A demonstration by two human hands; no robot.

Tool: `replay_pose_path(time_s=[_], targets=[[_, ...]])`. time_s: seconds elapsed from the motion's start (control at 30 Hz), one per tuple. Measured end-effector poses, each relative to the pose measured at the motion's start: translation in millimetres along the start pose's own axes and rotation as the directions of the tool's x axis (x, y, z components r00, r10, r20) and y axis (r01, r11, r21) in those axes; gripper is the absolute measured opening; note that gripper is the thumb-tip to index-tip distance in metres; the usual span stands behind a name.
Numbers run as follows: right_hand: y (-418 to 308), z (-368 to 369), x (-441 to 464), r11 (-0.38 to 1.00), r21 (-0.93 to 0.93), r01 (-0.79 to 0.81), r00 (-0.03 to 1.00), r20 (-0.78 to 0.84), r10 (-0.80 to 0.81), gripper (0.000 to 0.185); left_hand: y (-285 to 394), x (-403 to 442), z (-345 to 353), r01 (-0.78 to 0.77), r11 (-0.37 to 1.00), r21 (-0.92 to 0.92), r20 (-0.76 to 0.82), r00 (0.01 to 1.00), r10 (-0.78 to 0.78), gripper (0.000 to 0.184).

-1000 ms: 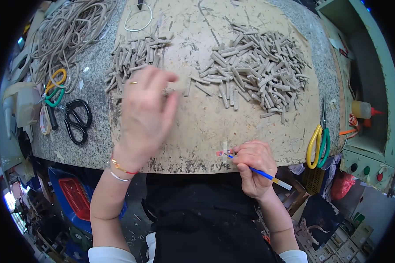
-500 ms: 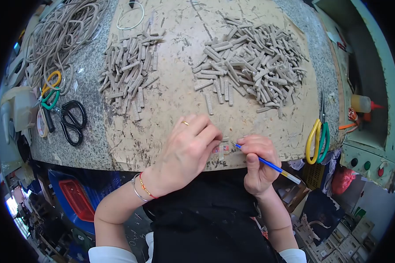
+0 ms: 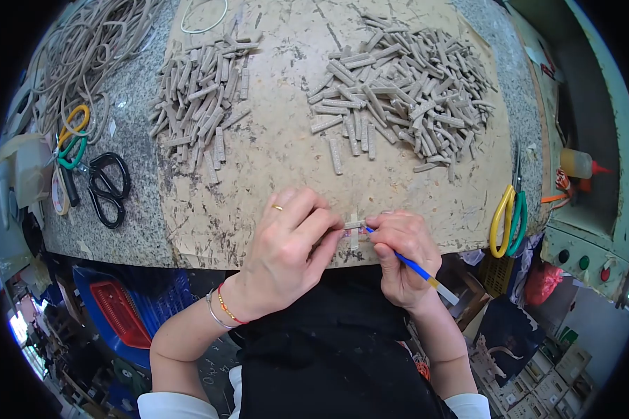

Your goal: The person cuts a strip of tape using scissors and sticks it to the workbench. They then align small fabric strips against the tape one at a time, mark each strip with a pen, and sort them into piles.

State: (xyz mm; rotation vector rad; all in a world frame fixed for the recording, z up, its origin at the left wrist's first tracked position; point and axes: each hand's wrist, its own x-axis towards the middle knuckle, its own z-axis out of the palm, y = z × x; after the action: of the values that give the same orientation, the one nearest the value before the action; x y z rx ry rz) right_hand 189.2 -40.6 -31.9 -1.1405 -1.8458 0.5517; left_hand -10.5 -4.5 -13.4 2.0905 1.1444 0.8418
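Note:
Near the front edge of the worktable, my left hand pinches one end of a short grey strip with thumb and fingertips. The strip lies across a pale tape-like mark on the brown sheet. My right hand grips a blue pen slantwise, its tip down at the strip's right end. Right fingertips rest close beside the strip and partly hide that end. Beyond the hands lie a smaller pile of similar grey pieces at left and a larger pile at right.
Black-handled scissors and yellow-green scissors lie at left, below a tangled cord coil. Another yellow-green pair lies at right. A yellowish bottle with red tip stands by a green machine housing.
The pen tip has come left and down onto the strip's right end. A strip now shows between both hands' fingertips. The view has shifted slightly.

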Motion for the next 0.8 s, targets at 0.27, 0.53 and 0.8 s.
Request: replay_pose_path(time_s=[0.27, 0.53, 0.8], targets=[[-0.6, -0.4, 2.9, 0.998, -0.004, 0.061, 0.998, 0.011, -0.061, 0.012, -1.0, -1.4, 1.2, -0.012, 1.000, 0.010, -0.012, 1.000, 0.012, 0.018], [-3.7, -9.3, 4.2, 1.000, -0.023, 0.014, 0.998, 0.068, -0.012, 0.010, 2.5, -0.3, -5.6, 0.026, 0.998, 0.065, 0.009, 1.000, -0.026, 0.018], [0.3, -3.2, 3.8, 0.996, 0.086, 0.008, 1.000, -0.026, -0.006, 0.005, -24.8, 50.3, -20.9, -0.123, 0.955, 0.269, -0.020, 0.991, 0.133, 0.014]])
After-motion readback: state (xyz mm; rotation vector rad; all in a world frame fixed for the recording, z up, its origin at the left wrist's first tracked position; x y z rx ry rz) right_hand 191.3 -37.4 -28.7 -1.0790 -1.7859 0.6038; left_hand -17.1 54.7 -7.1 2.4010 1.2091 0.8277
